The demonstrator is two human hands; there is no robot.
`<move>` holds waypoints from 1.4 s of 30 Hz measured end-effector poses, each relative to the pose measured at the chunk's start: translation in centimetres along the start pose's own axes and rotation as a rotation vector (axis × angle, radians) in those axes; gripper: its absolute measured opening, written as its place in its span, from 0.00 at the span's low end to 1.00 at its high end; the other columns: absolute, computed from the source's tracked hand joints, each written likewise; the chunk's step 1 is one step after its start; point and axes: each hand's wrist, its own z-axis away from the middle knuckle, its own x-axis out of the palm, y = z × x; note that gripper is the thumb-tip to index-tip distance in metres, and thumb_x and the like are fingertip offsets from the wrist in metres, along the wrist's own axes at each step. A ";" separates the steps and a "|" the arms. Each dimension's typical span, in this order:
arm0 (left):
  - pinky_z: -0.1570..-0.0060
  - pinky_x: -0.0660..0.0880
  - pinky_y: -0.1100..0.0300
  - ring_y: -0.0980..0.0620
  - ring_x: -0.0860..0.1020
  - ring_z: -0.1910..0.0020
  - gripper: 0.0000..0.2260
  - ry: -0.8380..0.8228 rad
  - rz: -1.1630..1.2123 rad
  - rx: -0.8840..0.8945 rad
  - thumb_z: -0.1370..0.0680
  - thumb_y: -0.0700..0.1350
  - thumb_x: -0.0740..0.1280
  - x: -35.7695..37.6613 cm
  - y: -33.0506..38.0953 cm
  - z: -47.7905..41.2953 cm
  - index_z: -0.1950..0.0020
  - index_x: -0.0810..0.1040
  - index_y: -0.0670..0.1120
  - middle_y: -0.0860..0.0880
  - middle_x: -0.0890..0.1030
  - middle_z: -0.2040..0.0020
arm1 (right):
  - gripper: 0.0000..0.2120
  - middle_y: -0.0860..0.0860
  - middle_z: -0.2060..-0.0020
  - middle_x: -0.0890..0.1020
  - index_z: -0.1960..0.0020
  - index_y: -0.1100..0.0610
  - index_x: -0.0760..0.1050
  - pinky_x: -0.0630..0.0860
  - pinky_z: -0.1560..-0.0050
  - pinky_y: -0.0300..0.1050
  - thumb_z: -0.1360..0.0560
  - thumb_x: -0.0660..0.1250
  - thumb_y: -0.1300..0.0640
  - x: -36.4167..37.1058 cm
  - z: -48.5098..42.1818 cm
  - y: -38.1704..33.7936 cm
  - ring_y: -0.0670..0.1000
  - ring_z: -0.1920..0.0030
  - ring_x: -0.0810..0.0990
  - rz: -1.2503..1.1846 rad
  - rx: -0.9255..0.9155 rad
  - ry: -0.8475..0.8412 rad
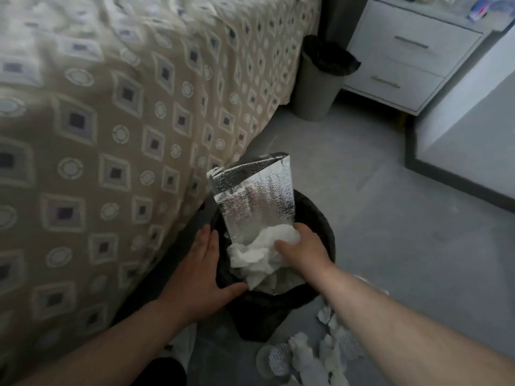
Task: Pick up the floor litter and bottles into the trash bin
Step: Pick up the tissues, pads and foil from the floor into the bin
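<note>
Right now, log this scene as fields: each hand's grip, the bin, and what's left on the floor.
left hand grip: none, flat against the trash bin
right hand grip: on crumpled white paper over the bin
foil bag: sticks up out of the bin, tilted
floor litter: crumpled scraps beside the bin
second bin: far, beside white nightstand

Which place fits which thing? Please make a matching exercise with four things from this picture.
Things:
1. foil bag
2. white paper
3. left hand
4. grey bin

Places:
A. beside the white nightstand
B. resting on the black bin, at its rim
C. gripped by the right hand
D. standing up out of the black bin

Pairs: 1-D, 2-C, 3-B, 4-A.
</note>
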 end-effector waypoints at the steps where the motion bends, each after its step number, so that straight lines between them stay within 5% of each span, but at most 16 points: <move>1: 0.31 0.40 0.63 0.58 0.29 0.30 0.56 -0.006 -0.007 0.005 0.43 0.76 0.48 0.0 0.0 0.0 0.24 0.34 0.47 0.52 0.26 0.29 | 0.32 0.59 0.34 0.71 0.30 0.54 0.65 0.67 0.35 0.46 0.31 0.69 0.47 1.2 -0.4 0.4 0.59 0.32 0.68 0.132 0.004 -0.059; 7: 0.29 0.40 0.60 0.57 0.29 0.29 0.62 -0.043 -0.020 -0.007 0.48 0.83 0.48 0.2 -0.3 -0.3 0.25 0.32 0.48 0.54 0.25 0.31 | 0.42 0.64 0.25 0.52 0.24 0.53 0.48 0.55 0.27 0.50 0.29 0.65 0.41 5.4 -2.2 1.0 0.62 0.24 0.52 0.350 0.077 -0.274; 11: 0.30 0.40 0.62 0.59 0.32 0.29 0.58 -0.035 -0.012 -0.001 0.45 0.77 0.49 -0.2 0.2 -0.2 0.24 0.37 0.47 0.55 0.28 0.30 | 0.39 0.62 0.27 0.58 0.25 0.53 0.54 0.66 0.33 0.49 0.30 0.63 0.39 2.9 -0.7 -0.4 0.61 0.28 0.61 0.396 0.006 -0.280; 14: 0.29 0.49 0.59 0.53 0.47 0.25 0.52 0.116 0.022 0.116 0.39 0.71 0.57 -0.9 1.3 1.1 0.24 0.53 0.41 0.47 0.47 0.23 | 0.30 0.56 0.37 0.72 0.32 0.52 0.64 0.71 0.50 0.42 0.31 0.66 0.44 -2.7 2.9 0.4 0.57 0.40 0.75 0.296 -0.173 -0.186; 17: 0.33 0.58 0.59 0.44 0.65 0.32 0.35 0.196 -0.011 0.449 0.27 0.65 0.58 -1.9 4.5 2.5 0.31 0.67 0.39 0.40 0.67 0.32 | 0.25 0.53 0.37 0.75 0.31 0.52 0.66 0.69 0.47 0.40 0.26 0.65 0.48 -8.9 6.9 4.0 0.54 0.40 0.75 0.197 -0.262 -0.087; 21: 0.39 0.64 0.65 0.52 0.68 0.37 0.26 -0.129 -0.090 0.833 0.24 0.63 0.56 -1.1 10.9 3.6 0.33 0.68 0.47 0.47 0.69 0.35 | 0.20 0.50 0.44 0.79 0.35 0.53 0.72 0.70 0.48 0.38 0.25 0.65 0.51 -13.4 9.0 11.4 0.50 0.44 0.78 0.115 -0.094 -0.007; 24: 0.36 0.64 0.66 0.55 0.66 0.33 0.28 -0.392 -0.209 0.898 0.25 0.65 0.58 2.7 14.1 3.9 0.30 0.65 0.51 0.50 0.68 0.32 | 0.18 0.52 0.48 0.81 0.37 0.56 0.73 0.72 0.49 0.41 0.26 0.65 0.54 -14.2 8.9 18.4 0.52 0.47 0.79 0.170 0.058 -0.044; 26: 0.34 0.66 0.62 0.54 0.66 0.32 0.31 -0.528 -0.306 0.808 0.26 0.68 0.57 6.5 15.5 3.5 0.29 0.61 0.53 0.51 0.66 0.30 | 0.18 0.54 0.47 0.81 0.38 0.57 0.74 0.73 0.48 0.43 0.27 0.65 0.54 -13.6 8.7 22.5 0.54 0.47 0.79 0.183 0.126 -0.075; 28: 0.34 0.66 0.59 0.51 0.65 0.31 0.36 -0.629 -0.246 0.373 0.30 0.68 0.62 11.4 16.1 2.8 0.28 0.60 0.53 0.50 0.64 0.29 | 0.16 0.54 0.47 0.81 0.40 0.56 0.75 0.75 0.48 0.44 0.27 0.64 0.54 -12.6 8.6 25.7 0.55 0.47 0.79 0.166 0.181 -0.088; 31: 0.31 0.63 0.51 0.44 0.62 0.28 0.55 -0.475 0.043 -0.307 0.44 0.73 0.70 17.6 16.5 2.2 0.24 0.54 0.49 0.46 0.60 0.25 | 0.10 0.51 0.55 0.80 0.48 0.54 0.77 0.72 0.58 0.42 0.27 0.63 0.54 -11.3 8.2 29.2 0.54 0.53 0.79 0.126 0.260 -0.101; 34: 0.28 0.58 0.46 0.40 0.55 0.26 0.64 -0.368 0.166 -0.630 0.50 0.72 0.71 23.2 15.0 2.3 0.23 0.49 0.45 0.41 0.55 0.23 | 0.12 0.54 0.50 0.81 0.45 0.54 0.76 0.69 0.57 0.41 0.28 0.63 0.53 -10.7 7.7 32.1 0.55 0.53 0.77 0.116 0.341 -0.073; 37: 0.32 0.62 0.45 0.34 0.58 0.29 0.60 -0.366 0.129 -0.745 0.50 0.68 0.74 25.7 15.1 2.8 0.26 0.54 0.46 0.38 0.56 0.25 | 0.13 0.57 0.46 0.81 0.44 0.55 0.76 0.70 0.53 0.42 0.27 0.64 0.52 -10.4 7.6 34.1 0.58 0.46 0.78 0.099 0.397 -0.049; 42: 0.41 0.68 0.48 0.35 0.67 0.36 0.42 -0.296 -0.166 -0.585 0.42 0.62 0.76 26.4 13.8 3.0 0.34 0.67 0.46 0.37 0.68 0.34 | 0.13 0.58 0.46 0.80 0.45 0.58 0.76 0.73 0.48 0.44 0.27 0.62 0.56 -10.1 8.1 35.6 0.58 0.45 0.78 0.090 0.453 -0.055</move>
